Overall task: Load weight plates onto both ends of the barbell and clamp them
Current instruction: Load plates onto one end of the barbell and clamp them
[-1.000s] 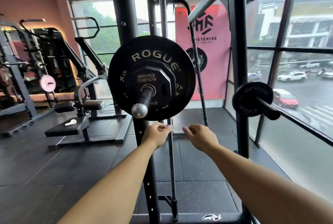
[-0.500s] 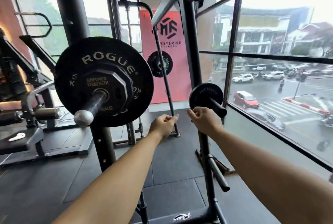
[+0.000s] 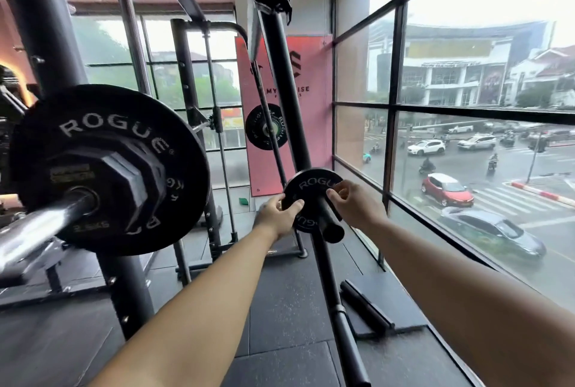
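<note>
A small black Rogue plate [image 3: 311, 187] sits on a black storage peg [image 3: 329, 225] of the rack upright. My left hand [image 3: 277, 215] grips the plate's left rim, thumb across its face. My right hand [image 3: 351, 203] pinches its right rim. At the left, the barbell's chrome sleeve [image 3: 37, 225] points toward me. It carries a large black Rogue plate [image 3: 174, 187] with a smaller octagonal plate [image 3: 124, 181] in front of it. No clamp shows on the sleeve.
The black rack upright [image 3: 286, 100] rises behind the small plate. Another Rogue plate [image 3: 264, 127] hangs on a farther rack. A large window [image 3: 466, 138] closes off the right side. Two black bars [image 3: 364, 305] lie on the rubber floor by the window.
The view swung right, so the loaded barbell end slid left. Both hands reached forward and took hold of the small plate on the storage peg.
</note>
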